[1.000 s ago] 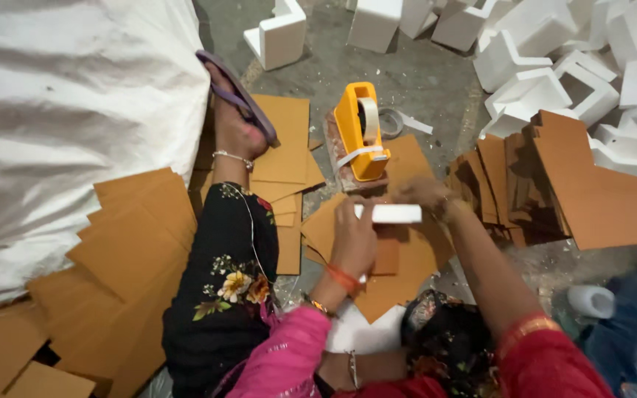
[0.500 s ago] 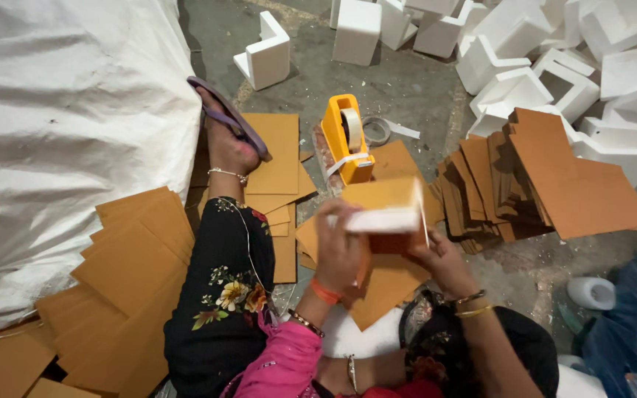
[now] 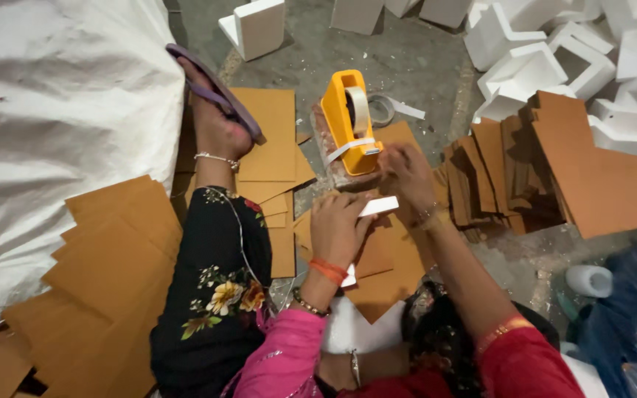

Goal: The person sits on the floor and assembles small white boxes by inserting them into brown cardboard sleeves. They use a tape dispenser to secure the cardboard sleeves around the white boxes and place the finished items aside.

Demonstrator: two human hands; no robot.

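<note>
White foam block (image 3: 377, 206), apparently flat-edged, sits gripped in left hand (image 3: 335, 228); right hand (image 3: 405, 171) pinches tape.

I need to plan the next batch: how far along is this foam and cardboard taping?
No finished pieces are visible. In hand: the left hand holds a white foam piece over cardboard, while the right hand reaches the yellow tape dispenser. Left: a stack of cardboard sheets and many foam blocks.

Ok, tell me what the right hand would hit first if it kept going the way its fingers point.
Probably the yellow tape dispenser: the right hand points up-left at its base, nearly touching, though depth is unclear.
</note>
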